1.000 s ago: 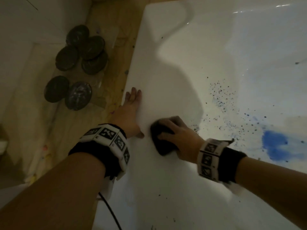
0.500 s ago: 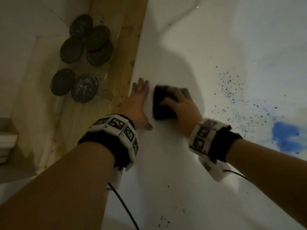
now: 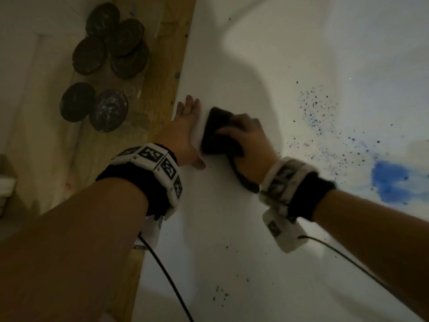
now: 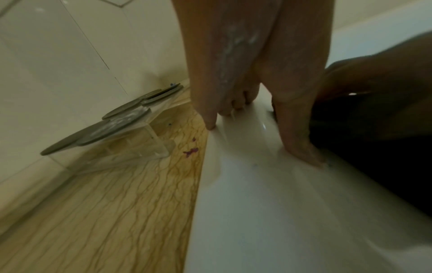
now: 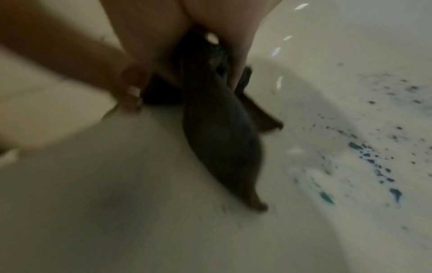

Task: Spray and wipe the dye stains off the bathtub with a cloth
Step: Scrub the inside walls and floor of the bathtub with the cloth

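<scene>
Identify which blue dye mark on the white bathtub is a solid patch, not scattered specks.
The solid blue dye patch right of the right hand; the other marks are fine specks.

The white bathtub [image 3: 232, 228] bears blue dye stains [image 3: 392, 182] and dark speckles, the cloth [image 3: 218, 135] is black, and the ledge [image 3: 167, 77] shows yellowish wood grain.

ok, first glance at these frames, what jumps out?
The bright blue dye patch on the white bathtub at far right, with dark specks fanning toward the middle. Next, the right hand pressing a dark cloth beside the flat left hand on the rim, away from the patch.
</scene>
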`<act>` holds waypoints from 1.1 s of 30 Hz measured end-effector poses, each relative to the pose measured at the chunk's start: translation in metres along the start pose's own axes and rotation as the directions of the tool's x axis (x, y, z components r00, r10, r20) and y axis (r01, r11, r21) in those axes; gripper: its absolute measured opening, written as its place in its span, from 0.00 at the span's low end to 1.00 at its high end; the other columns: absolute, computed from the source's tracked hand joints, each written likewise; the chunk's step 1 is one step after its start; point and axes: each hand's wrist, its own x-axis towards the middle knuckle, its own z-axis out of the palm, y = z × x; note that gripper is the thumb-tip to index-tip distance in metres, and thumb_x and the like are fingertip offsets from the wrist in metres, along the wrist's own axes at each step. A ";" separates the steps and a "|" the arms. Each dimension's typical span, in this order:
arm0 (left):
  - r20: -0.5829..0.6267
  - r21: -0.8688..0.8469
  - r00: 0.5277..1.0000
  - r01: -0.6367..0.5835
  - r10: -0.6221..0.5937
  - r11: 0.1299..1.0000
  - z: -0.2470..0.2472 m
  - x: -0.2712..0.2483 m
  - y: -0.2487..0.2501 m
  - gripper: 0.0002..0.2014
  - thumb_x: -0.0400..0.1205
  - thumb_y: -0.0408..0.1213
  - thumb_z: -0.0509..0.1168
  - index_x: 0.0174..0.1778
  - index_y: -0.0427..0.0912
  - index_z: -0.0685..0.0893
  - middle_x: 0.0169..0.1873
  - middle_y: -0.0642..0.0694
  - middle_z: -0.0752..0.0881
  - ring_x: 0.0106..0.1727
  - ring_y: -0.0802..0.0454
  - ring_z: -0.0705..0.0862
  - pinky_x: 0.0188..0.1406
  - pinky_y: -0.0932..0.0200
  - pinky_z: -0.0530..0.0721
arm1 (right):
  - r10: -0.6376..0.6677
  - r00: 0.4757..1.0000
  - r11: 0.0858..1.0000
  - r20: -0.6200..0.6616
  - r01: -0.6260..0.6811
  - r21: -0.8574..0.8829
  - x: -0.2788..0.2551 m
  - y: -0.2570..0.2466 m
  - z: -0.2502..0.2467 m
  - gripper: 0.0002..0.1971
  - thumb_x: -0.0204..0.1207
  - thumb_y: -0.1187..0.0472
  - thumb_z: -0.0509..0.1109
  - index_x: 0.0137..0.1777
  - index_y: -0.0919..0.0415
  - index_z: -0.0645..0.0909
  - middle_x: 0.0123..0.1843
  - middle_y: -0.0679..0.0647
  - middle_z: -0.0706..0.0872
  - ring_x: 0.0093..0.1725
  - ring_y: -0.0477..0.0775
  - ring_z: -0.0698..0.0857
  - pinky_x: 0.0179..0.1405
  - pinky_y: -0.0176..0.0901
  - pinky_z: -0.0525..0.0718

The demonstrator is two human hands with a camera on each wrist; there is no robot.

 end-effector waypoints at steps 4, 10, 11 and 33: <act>-0.022 0.000 0.999 -0.036 0.036 0.999 0.002 0.003 -0.004 0.60 0.70 0.37 0.77 0.81 0.44 0.34 0.81 0.47 0.33 0.82 0.49 0.35 0.82 0.42 0.47 | -0.201 0.974 0.965 0.103 0.215 -0.150 -0.038 -0.004 0.026 0.22 0.48 0.74 0.81 0.44 0.61 0.87 0.57 0.66 0.84 0.54 0.79 0.80 0.45 0.64 0.85; 0.028 0.150 0.999 0.017 -0.021 0.989 -0.001 0.002 0.004 0.65 0.66 0.43 0.80 0.80 0.42 0.30 0.80 0.47 0.31 0.82 0.49 0.36 0.81 0.41 0.50 | -0.341 0.796 0.846 0.499 0.492 -0.207 -0.096 0.023 0.017 0.27 0.33 0.64 0.86 0.39 0.50 0.88 0.54 0.53 0.87 0.57 0.65 0.82 0.33 0.47 0.89; 0.040 0.191 0.999 0.022 -0.030 0.981 -0.001 0.000 0.006 0.65 0.67 0.44 0.79 0.80 0.41 0.30 0.80 0.45 0.31 0.82 0.48 0.37 0.81 0.40 0.50 | -0.301 0.813 0.871 0.498 0.447 -0.205 -0.095 0.027 0.013 0.27 0.34 0.67 0.85 0.38 0.52 0.88 0.54 0.54 0.87 0.54 0.65 0.85 0.31 0.46 0.89; 0.146 0.135 0.987 0.046 -0.065 0.990 0.071 -0.112 -0.014 0.71 0.59 0.40 0.83 0.78 0.38 0.29 0.79 0.43 0.29 0.82 0.49 0.34 0.82 0.52 0.48 | 0.292 0.919 0.942 0.267 -0.228 -0.245 -0.110 0.007 0.010 0.24 0.72 0.69 0.69 0.68 0.56 0.73 0.75 0.59 0.63 0.73 0.64 0.64 0.72 0.54 0.70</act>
